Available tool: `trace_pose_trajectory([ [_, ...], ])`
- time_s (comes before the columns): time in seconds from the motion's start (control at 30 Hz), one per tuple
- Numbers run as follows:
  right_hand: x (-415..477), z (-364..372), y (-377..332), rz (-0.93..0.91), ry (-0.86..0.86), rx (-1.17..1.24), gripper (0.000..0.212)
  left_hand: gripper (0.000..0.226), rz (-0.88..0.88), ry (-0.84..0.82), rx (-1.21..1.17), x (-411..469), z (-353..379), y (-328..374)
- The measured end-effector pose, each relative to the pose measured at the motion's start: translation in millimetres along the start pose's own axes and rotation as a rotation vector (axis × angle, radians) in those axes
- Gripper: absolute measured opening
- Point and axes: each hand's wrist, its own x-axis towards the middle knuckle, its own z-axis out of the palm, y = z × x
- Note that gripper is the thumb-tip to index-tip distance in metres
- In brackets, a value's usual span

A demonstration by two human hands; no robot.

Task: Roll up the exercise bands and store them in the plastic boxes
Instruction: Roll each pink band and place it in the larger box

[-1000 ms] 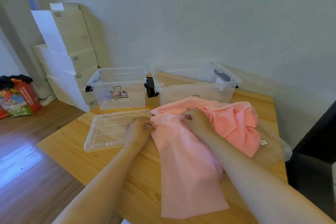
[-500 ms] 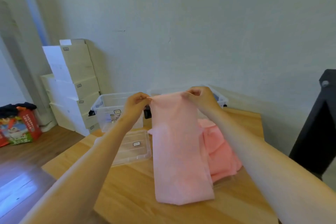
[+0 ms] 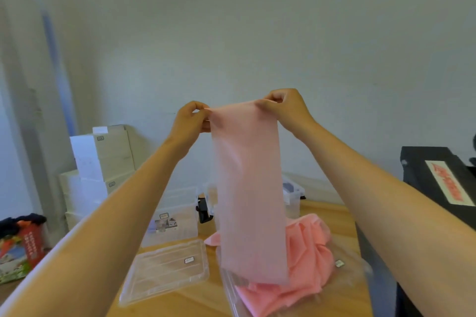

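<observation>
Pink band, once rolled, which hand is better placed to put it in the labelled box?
Probably left: left hand pinches the band on the side of the labelled box; right hand is farther.

two hands (image 3: 189,121) (image 3: 286,108), one held band (image 3: 249,188), two boxes (image 3: 177,203) (image 3: 292,197)

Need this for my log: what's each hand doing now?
Left hand: pinching a top corner of the band.
Right hand: pinching its other top corner.
</observation>
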Motion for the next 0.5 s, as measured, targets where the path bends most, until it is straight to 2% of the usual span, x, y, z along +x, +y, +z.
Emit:
trace_pose_trajectory([
  [0.13,18,-20,-32,-0.067,0.062,-0.007,0.017,0.017,0.057,0.004,0.008,14,3,42],
  [0.33,38,-44,-74,-0.145,0.119,-0.010,0.023,0.018,0.101,0.015,-0.028,28,2,90],
  [0.5,49,-58,-109,-0.212,0.170,0.026,0.026,0.015,0.150,-0.039,-0.275,35,-3,122],
])
